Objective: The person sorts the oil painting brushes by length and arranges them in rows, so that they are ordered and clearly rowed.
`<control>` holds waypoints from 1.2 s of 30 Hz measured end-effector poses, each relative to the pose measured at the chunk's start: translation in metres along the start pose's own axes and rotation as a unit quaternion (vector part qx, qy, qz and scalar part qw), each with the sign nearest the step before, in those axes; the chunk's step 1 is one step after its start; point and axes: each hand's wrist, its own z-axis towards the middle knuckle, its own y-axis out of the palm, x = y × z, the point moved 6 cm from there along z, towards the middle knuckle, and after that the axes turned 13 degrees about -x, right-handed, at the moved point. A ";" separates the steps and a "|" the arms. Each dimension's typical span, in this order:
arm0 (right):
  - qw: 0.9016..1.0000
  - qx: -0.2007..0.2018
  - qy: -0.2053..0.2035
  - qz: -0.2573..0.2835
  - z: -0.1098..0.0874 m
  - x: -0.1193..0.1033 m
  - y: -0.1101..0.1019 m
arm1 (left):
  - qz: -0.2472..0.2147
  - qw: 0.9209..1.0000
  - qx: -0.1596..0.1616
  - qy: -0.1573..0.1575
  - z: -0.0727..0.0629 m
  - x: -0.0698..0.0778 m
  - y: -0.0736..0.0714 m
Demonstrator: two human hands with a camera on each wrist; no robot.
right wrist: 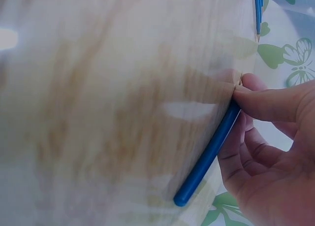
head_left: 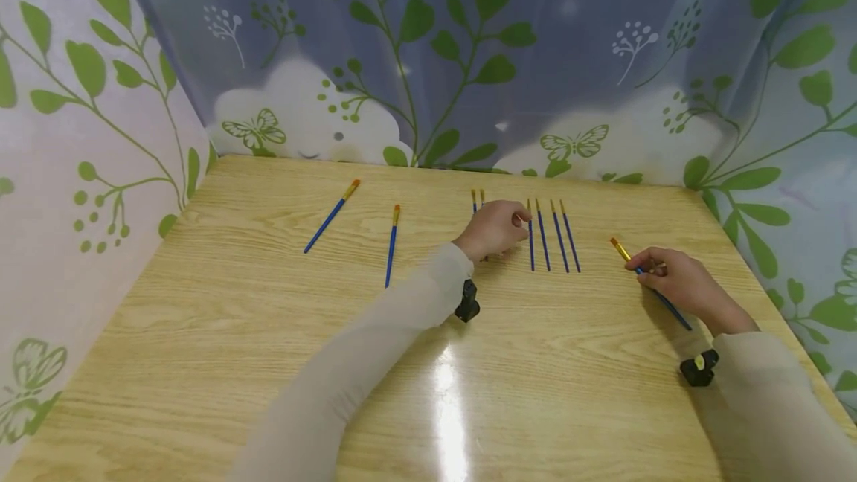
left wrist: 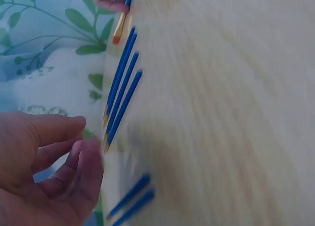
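Note:
My right hand (head_left: 679, 281) pinches a flat paintbrush (right wrist: 209, 154) with a blue handle between thumb and fingers. Its orange-tipped bristles point away to the left in the head view, and the handle end slants toward me. Loosely curled, my left hand (head_left: 495, 229) hovers over the far part of the table with nothing visible in its fingers. Just right of it, several thin blue paintbrushes (head_left: 559, 236) lie side by side. Two more slim paintbrushes (left wrist: 135, 206) lie on its other side, partly hidden by the hand in the head view.
Two flat blue paintbrushes lie apart on the left: one slanted (head_left: 326, 224), one nearly straight (head_left: 391, 248). The wooden table (head_left: 221, 333) meets a leaf-patterned curtain (head_left: 569, 88) at the back and similar cloth on both sides. Light glares off the front middle.

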 end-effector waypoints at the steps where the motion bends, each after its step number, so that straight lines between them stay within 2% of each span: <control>1: 1.000 -0.001 0.001 0.000 0.000 0.000 0.000 | 0.015 1.000 0.001 0.000 -0.002 -0.001 -0.005; 4: 1.000 -0.003 0.003 0.000 0.000 0.001 0.000 | 0.055 0.998 0.005 0.000 -0.007 -0.007 -0.020; 11: 1.000 -0.007 0.007 0.002 0.000 0.001 -0.001 | 0.067 0.997 -0.026 0.021 -0.021 -0.032 -0.056; 16: 1.000 -0.006 0.010 -0.004 -0.001 0.001 -0.001 | 0.098 0.994 -0.030 0.023 -0.034 -0.045 -0.080; 24: 1.000 -0.006 0.008 -0.001 -0.001 0.001 0.000 | 0.115 0.993 -0.021 -0.009 -0.058 -0.079 -0.112; 30: 1.000 -0.008 0.007 0.002 -0.001 0.000 0.001 | 0.143 0.989 -0.011 -0.030 -0.083 -0.107 -0.135; 36: 1.000 -0.003 0.006 -0.001 -0.001 -0.001 0.001 | 0.149 0.987 -0.001 -0.056 -0.103 -0.135 -0.156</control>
